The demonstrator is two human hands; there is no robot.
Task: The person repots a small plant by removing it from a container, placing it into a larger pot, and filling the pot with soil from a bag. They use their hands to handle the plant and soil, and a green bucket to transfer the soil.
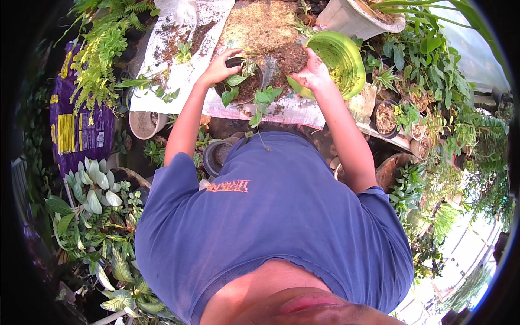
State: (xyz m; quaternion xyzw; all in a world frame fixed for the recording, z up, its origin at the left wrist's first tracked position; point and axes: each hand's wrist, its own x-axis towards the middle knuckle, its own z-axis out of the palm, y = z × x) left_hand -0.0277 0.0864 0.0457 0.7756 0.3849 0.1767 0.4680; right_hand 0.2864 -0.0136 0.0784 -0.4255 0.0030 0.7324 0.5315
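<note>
A dark plant pot (252,86) with soil and a leafy vine cutting (235,81) stands before me, and some leafy stems trail over its near rim. My left hand (221,68) is at the pot's left rim, thumb and fingers apart, with nothing seen held. My right hand (312,70), soiled, is at the left rim of a tilted lime-green plastic bowl (345,61). Dark potting soil (286,59) lies by its fingertips; whether it holds some or grips the rim cannot be told.
White sheeting (162,95) with loose soil and cuttings spreads at the left. A large white pot (353,18) stands behind the bowl. Small potted plants (386,118) line the right. A purple sack (83,126) and an empty-looking pale pot (145,124) are at the left.
</note>
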